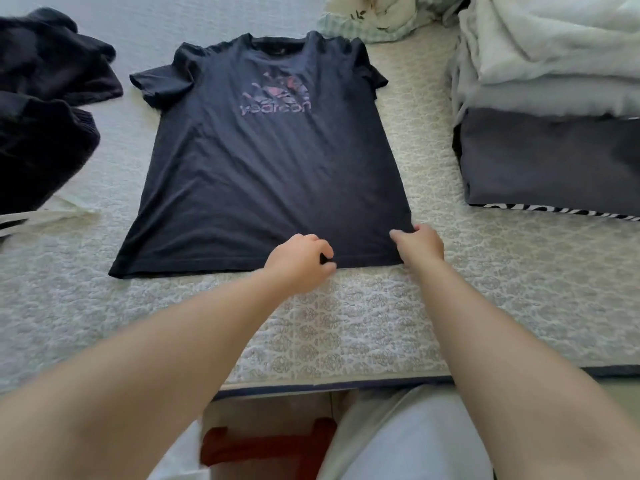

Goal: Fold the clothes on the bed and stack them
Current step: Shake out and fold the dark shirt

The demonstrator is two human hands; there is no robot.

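shirt: dark navy short-sleeved cotton t-shirt with a pinkish "yearcon" logo print on the chest, spread flat and face up in the middle of the bed, collar toward the far edge, hem toward the near edge where I'm standing

left hand: my left hand is on the hem about halfway along it, fingers curled in and pinching a bit of the dark fabric

right hand: my right hand has the near right corner of the shirt, fingers and thumb curled round the edge there, so both hands are gripping the same hem, pretty near each other

bed: pale quilted bedspread with a grey floral pattern, the shirt lies straight on it, near edge of the bed runs just in front of my legs

folded stack: over at the right edge there's a pile of folded stuff, a dark grey folded garment low down with a black-and-white patterned piece peeking out under it, and white folded fabric piled on top, well apart from the shirt

unfolded pile: rumpled black knit clothes heaped at the left edge, not touching the shirt, with a cream strap-like strip lying just in front of them

far edge: a crumpled pale cloth with a leaf print just beyond the collar

floor: something red down by my legs, too blurry to say what
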